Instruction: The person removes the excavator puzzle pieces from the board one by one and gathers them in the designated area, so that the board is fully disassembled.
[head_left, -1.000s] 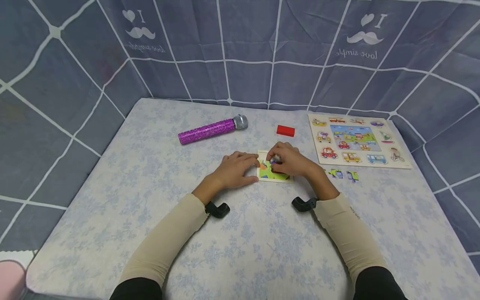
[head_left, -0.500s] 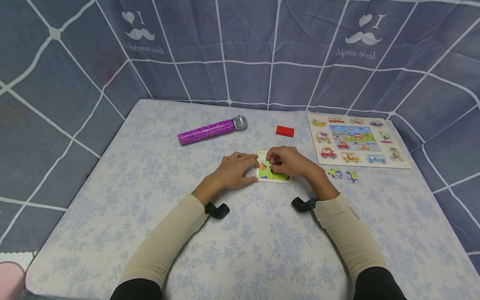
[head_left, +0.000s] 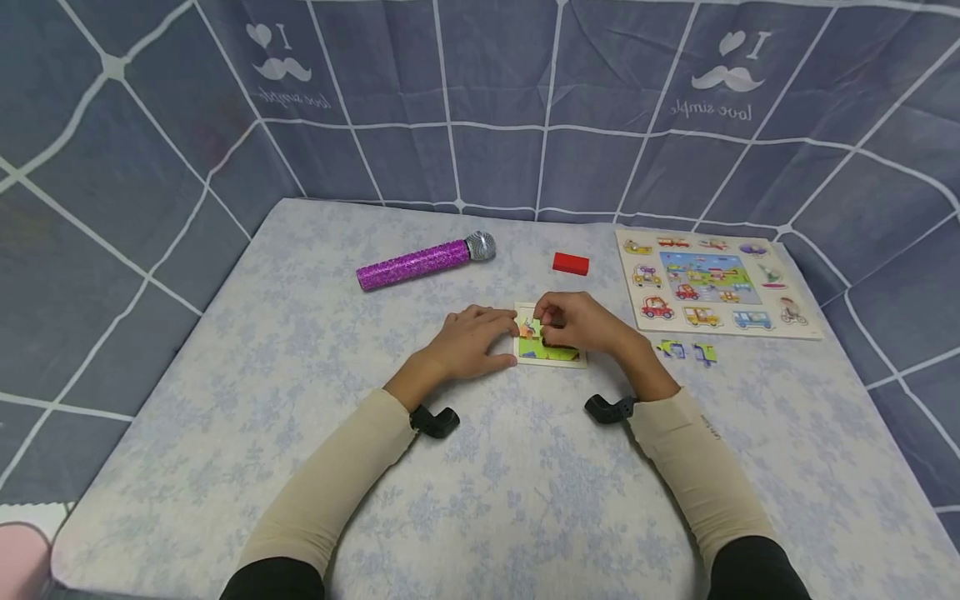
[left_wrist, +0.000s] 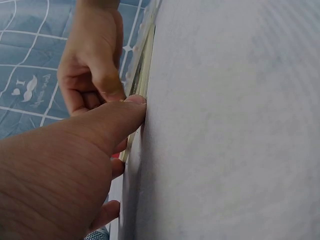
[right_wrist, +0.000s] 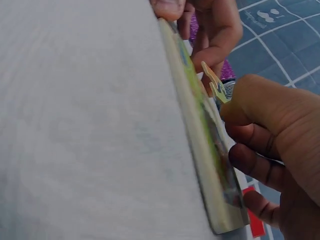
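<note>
A small jigsaw puzzle in a pale wooden frame point(head_left: 551, 363) lies flat on the table, its picture green and yellow. My left hand point(head_left: 468, 340) touches the frame's left side with fingers and thumb extended. Over the puzzle, my right hand point(head_left: 579, 322) pinches a thin puzzle piece point(right_wrist: 215, 84) between thumb and finger; the right wrist view has it tilted up above the frame. Part of the puzzle is covered by the right hand. Two loose puzzle pieces point(head_left: 705, 353) lie to the right, beyond the right wrist.
A purple glittery microphone point(head_left: 414, 265) lies at the back left. Behind the frame is a red block point(head_left: 571, 263). A larger wooden vehicle puzzle board point(head_left: 720, 323) occupies the back right. Grey-blue curtain point(head_left: 495, 158) surrounds the table's back and sides.
My right hand has shifted slightly over the puzzle, and the piece at its fingertips is tilted differently. The left hand stays at the frame's side.
</note>
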